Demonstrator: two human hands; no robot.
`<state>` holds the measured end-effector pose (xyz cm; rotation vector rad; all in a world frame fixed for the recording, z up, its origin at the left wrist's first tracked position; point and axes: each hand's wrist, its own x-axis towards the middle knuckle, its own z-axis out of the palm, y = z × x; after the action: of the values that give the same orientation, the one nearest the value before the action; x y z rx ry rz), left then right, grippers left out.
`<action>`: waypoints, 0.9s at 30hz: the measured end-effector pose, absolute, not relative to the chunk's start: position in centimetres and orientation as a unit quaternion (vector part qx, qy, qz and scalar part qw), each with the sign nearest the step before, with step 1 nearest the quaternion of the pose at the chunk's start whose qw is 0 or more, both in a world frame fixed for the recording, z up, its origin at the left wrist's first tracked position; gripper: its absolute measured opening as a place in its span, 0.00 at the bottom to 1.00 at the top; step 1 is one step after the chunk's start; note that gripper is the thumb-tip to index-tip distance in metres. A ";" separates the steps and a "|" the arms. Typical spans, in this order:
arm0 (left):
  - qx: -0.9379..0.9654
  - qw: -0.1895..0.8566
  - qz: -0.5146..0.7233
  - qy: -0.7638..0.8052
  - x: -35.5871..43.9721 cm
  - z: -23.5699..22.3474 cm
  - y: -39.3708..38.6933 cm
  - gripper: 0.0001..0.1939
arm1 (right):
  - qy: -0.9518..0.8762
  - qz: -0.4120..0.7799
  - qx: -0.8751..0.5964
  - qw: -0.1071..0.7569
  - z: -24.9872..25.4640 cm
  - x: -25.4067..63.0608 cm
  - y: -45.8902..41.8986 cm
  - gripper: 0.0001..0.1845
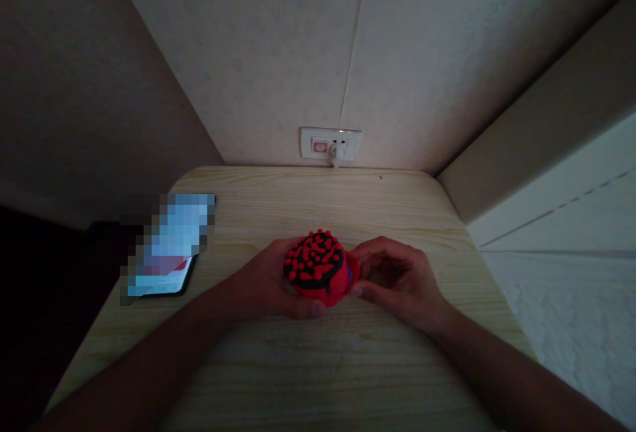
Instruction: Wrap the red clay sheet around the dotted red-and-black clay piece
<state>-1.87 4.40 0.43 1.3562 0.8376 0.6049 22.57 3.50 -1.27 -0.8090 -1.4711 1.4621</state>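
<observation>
A small round red object (318, 270) with a black top dotted with red beads sits between my two hands over the light wooden table (318, 366). My left hand (271, 283) wraps round its left side, with the thumb under its front edge. My right hand (397, 279) curls against its right side, fingertips pinched at the object's edge. Part of the object is hidden by my fingers.
A phone (166, 253) with a lit screen lies on the table's left side. A wall socket (330, 145) with a plug and cable sits on the wall just behind the table. A white bed surface (571, 273) borders the table on the right.
</observation>
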 end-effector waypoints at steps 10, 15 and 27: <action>0.577 0.679 0.284 0.354 -1.6 0.0 4.4 0.29 | -0.554 0.630 -0.326 0.435 -1.2 22.0 3.2 0.19; 0.575 0.683 0.278 0.355 -1.7 0.0 4.3 0.27 | -0.521 0.670 -0.320 0.422 -1.1 21.9 3.3 0.24; 0.601 0.640 0.304 0.369 -1.4 0.0 4.1 0.30 | -0.519 0.655 -0.349 0.423 -1.1 21.5 3.0 0.28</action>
<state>-1.37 4.08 0.04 1.3720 0.8424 0.6938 21.55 2.98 -1.08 -0.8725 -1.2998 1.6399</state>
